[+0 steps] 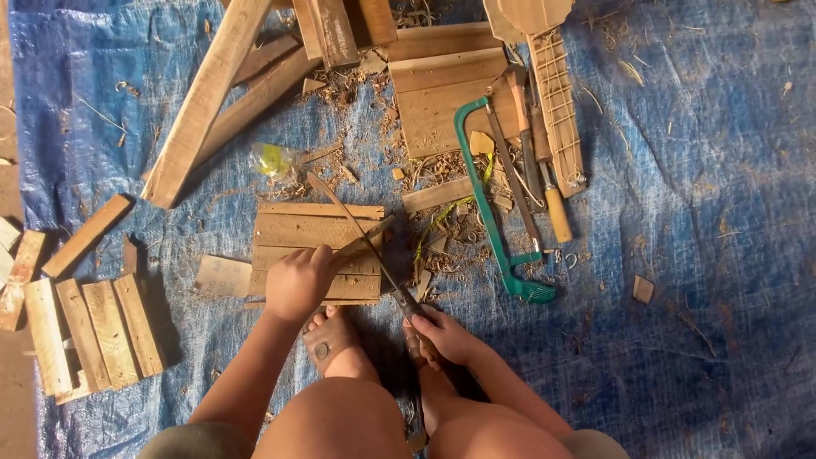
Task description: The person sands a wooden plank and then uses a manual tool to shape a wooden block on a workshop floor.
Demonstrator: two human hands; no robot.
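Gripping thin wood strip (361,245); long dark blade (357,229).

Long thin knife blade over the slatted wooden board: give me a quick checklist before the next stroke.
1. Right hand grips the handle of the long thin knife blade: ok.
2. Left hand pins the small wood strip on the slatted wooden board: ok.
3. Left fingers off the cutting edge: cannot tell.
4. Bare foot is close under the blade: not ok.
5. Green-framed hacksaw lies aside on the blue tarpaulin: ok.
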